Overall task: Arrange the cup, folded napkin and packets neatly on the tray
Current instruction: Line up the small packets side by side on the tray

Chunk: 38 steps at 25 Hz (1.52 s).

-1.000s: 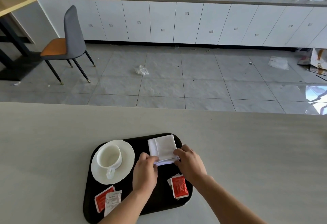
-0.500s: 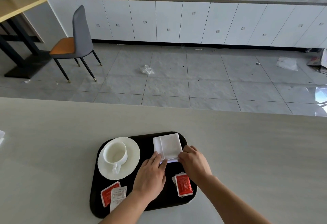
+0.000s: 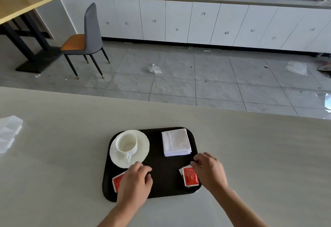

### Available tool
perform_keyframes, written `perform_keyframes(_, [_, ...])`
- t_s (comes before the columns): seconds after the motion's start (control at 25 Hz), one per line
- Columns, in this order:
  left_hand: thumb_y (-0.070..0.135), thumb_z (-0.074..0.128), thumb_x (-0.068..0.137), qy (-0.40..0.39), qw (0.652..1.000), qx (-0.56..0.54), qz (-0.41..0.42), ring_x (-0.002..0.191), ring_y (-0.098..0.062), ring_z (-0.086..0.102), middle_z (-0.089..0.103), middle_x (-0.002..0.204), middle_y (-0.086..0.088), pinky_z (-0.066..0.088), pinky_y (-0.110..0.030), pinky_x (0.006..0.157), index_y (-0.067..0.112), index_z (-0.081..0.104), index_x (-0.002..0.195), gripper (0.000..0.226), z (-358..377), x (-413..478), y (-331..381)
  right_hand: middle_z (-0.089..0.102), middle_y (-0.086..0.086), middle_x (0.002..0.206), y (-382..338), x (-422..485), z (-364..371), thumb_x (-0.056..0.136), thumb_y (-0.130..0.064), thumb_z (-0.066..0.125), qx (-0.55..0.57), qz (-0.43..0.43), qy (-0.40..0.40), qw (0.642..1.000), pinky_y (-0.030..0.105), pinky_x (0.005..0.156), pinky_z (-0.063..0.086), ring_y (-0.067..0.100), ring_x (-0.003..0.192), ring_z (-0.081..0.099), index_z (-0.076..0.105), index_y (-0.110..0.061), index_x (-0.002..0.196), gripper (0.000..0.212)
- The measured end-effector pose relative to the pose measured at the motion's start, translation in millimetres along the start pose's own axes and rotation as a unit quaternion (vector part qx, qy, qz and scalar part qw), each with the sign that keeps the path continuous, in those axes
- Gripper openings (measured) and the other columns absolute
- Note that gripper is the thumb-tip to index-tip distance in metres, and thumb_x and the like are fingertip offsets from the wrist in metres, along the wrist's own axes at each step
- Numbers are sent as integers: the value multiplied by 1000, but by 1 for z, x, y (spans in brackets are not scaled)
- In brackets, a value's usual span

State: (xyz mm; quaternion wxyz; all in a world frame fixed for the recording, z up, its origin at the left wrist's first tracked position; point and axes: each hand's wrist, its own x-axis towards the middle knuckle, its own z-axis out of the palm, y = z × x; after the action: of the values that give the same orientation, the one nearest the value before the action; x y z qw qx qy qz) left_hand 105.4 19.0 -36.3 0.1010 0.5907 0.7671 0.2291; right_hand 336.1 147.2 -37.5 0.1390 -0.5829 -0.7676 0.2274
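A black tray lies on the pale table. At its far left a white cup stands on a white saucer. The folded white napkin lies flat at the far right, touched by neither hand. My left hand hovers palm down over the near-left packets, where only a red packet shows. My right hand is beside the red packet stack at the near right, fingers curled, holding nothing that I can see.
A clear plastic item lies on the table at far left. Beyond the table's far edge are a tiled floor with litter, a grey chair and white cabinets.
Both hands have let go of the napkin and drawn back toward me, the left over the left packets, the right beside the right packets. The camera has moved closer.
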Motion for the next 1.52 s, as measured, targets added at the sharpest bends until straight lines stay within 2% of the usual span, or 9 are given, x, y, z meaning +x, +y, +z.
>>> perform_keyframes(0.2, [17,88,61,-31,985,72,-151,65,-30,58,55,74,-5,49,-37,57,15,74,93,35,-23,-42,-50,63,-4,95,-15,-26,11,80,-55,63,-155,9,-84,984,30,61,41,21,90,62,55,-25,102,38])
perform_keyframes(0.32, [17,90,55,-46,987,83,-133,64,-32,61,57,73,-7,49,-38,59,14,74,90,39,-20,-43,-45,63,-2,102,-23,-28,19,78,-49,69,-173,13,-94,980,32,64,46,22,96,62,50,-26,112,46])
perform_keyframes(0.44, [11,89,53,-44,991,59,-110,65,-32,62,59,74,-7,51,-39,57,12,73,85,36,-12,-40,-37,62,-1,107,-24,-31,25,76,-37,75,-113,24,-80,990,32,67,46,24,100,61,48,-27,123,55])
perform_keyframes(0.64, [3,86,55,-42,996,17,-82,73,-32,64,60,82,-6,56,-40,62,11,72,86,35,-2,-48,-34,60,-4,88,-25,-31,28,74,-22,73,-14,54,-72,996,28,59,45,20,73,56,59,-23,93,24])
perform_keyframes(0.8, [-2,77,64,-21,995,-21,-92,81,-27,64,64,90,-3,56,-37,67,12,73,95,34,-6,-52,-41,63,-6,89,-33,-26,32,77,-18,74,57,30,-112,992,16,56,38,10,76,58,63,-24,90,18])
perform_keyframes(1.0, [-2,76,67,-23,995,-40,-86,76,-20,64,64,88,1,46,-24,61,12,74,92,29,-9,-54,-47,70,-4,79,-17,-18,16,79,-13,69,68,101,-37,992,28,57,46,19,67,62,68,-22,95,19])
perform_keyframes(1.16, [1,73,71,-33,996,-45,-76,80,-22,64,64,89,0,55,-36,67,12,74,90,22,-8,-54,-43,73,-5,77,-32,-25,19,78,-7,69,181,122,-99,971,37,52,59,15,57,69,68,-24,94,23])
perform_keyframes(1.36, [5,73,72,-6,997,-26,-71,83,-21,59,63,92,3,53,-36,70,17,72,88,20,-15,-55,-42,71,-7,76,-75,-35,48,79,-15,71,199,69,-129,969,37,56,59,14,58,67,65,-27,91,18])
perform_keyframes(1.52, [5,65,75,-24,992,55,-111,106,-22,61,67,116,3,48,-38,91,21,68,118,46,-23,-43,-53,64,-11,85,-113,-39,72,85,-28,70,149,-43,-78,985,21,65,48,7,75,60,66,-27,97,12])
